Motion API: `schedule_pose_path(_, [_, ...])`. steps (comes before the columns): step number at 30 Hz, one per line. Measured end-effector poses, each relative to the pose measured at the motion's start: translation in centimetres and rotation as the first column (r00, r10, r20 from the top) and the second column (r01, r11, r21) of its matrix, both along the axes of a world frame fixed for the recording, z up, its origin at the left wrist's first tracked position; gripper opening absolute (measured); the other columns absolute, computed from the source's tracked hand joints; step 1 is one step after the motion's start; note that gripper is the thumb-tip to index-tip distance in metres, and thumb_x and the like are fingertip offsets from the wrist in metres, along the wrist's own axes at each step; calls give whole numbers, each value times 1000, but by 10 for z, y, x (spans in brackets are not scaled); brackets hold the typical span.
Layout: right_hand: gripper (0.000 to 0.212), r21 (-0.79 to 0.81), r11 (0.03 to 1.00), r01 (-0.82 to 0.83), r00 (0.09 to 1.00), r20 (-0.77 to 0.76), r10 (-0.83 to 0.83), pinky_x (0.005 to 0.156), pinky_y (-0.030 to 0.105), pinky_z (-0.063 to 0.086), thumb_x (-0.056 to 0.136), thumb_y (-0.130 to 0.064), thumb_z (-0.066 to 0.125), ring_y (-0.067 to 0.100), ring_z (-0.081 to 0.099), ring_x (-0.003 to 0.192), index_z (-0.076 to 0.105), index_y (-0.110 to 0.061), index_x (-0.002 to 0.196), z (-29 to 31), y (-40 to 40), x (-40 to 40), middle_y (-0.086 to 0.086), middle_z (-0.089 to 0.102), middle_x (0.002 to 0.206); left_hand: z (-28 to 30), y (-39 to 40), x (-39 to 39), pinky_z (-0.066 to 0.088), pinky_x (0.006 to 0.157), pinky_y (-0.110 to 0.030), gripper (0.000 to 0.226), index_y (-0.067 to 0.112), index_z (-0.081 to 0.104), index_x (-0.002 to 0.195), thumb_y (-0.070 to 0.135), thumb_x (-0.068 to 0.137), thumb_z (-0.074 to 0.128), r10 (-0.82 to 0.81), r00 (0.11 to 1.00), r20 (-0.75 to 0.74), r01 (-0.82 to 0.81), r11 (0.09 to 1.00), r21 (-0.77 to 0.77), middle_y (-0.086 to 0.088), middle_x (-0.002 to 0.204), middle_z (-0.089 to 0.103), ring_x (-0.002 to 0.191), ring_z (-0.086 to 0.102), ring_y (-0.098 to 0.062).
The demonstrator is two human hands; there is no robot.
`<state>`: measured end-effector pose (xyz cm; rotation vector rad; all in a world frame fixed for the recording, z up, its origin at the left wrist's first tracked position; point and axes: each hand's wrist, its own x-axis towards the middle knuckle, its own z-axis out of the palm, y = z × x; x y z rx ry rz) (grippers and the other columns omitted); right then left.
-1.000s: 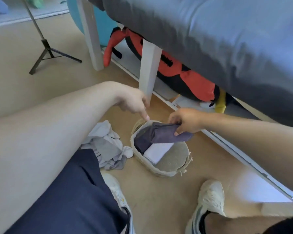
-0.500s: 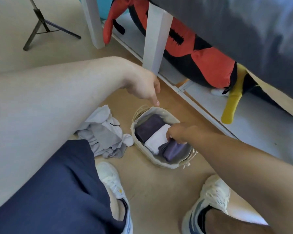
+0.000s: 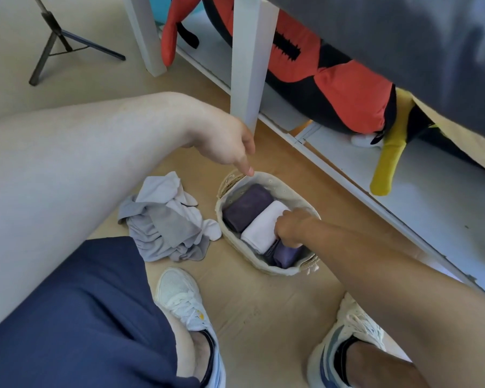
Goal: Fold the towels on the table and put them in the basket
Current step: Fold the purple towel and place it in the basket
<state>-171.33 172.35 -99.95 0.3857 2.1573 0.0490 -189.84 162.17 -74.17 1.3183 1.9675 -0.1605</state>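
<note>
The right hand (image 3: 287, 229) reaches down into the basket (image 3: 266, 268), its fingers (image 3: 284, 239) curled closed on the top edge of a folded purple towel (image 3: 284, 254) that stands at the near end of the basket, against the near wall. How firmly the fingers pinch cannot be told, since the knuckles hide the tips. Just beside that towel, in the middle of the basket, lies a folded white towel (image 3: 261, 229), touching the back of the right hand. A second, darker purple towel (image 3: 245, 208) lies beyond it at the far end, touching the white one.

The left hand (image 3: 224, 144) hangs above the far rim of the basket, holding nothing. Its fingers (image 3: 245, 168) are loosely bent, with one pointing down towards the woven handle (image 3: 230, 179) at that end; whether it touches the handle is unclear.

The basket is oval with a pale cloth lining and sits on the tan floor (image 3: 263, 303). To its left on the floor, just beside it, lies a crumpled heap of grey and white cloths (image 3: 168, 222). Two pale sneakers (image 3: 185, 301) stand on the floor nearer the camera, one on each side of the basket's near end. Beyond the basket rises a white furniture leg (image 3: 249, 51), and behind it a red and black stuffed toy (image 3: 333, 79) lies on a low white shelf (image 3: 431, 191). A black tripod (image 3: 56, 40) stands at the far left.
</note>
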Motion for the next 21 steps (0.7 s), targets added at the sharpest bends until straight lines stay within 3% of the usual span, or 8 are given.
schedule_pose_path(8, [31, 55, 998, 0, 958, -287, 15, 101, 39, 40, 89, -19, 60, 23, 50, 114, 70, -29, 116, -10, -5, 21, -1, 59, 116, -1, 2, 2, 42, 99, -32, 57, 28, 50, 144, 43, 92, 68, 6, 1000, 11, -6, 1000, 4, 5, 135, 60, 124, 55, -21])
schedule_pose_path(13, [25, 46, 991, 122, 923, -372, -96, 103, 31, 35, 96, -21, 51, 22, 55, 116, 72, -26, 109, -10, -7, 28, -2, 66, 115, 1, 2, 4, 44, 98, -32, 56, 28, 50, 143, 42, 92, 68, 2, 1000, 20, -2, 1000, 6, 4, 133, 61, 121, 57, -21])
schedule_pose_path(15, [28, 23, 990, 142, 933, -337, -126, 110, 32, 29, 100, -32, 47, 22, 49, 129, 72, -26, 111, -14, -9, 28, -2, 66, 123, 1, 2, 4, 44, 97, -32, 57, 28, 49, 144, 42, 92, 68, 5, 1000, 24, -5, 1000, 4, 3, 134, 61, 121, 57, -21])
schedule_pose_path(17, [37, 13, 992, 128, 955, -272, -120, 118, 38, 19, 101, -43, 47, 24, 31, 145, 69, -23, 122, -19, -11, 27, 1, 59, 137, 1, 2, 5, 43, 97, -32, 57, 28, 49, 144, 42, 92, 68, 6, 1000, 23, -6, 1000, 2, 3, 134, 61, 122, 56, -21])
schedule_pose_path(21, [52, 15, 984, 179, 940, -299, -166, 123, 43, 16, 96, -48, 57, 30, 21, 150, 55, -17, 138, -24, -22, 26, 10, 41, 152, 0, 2, 4, 41, 101, -33, 58, 28, 48, 145, 43, 92, 68, 3, 1000, 19, -3, 1000, -11, 4, 137, 59, 126, 54, -21])
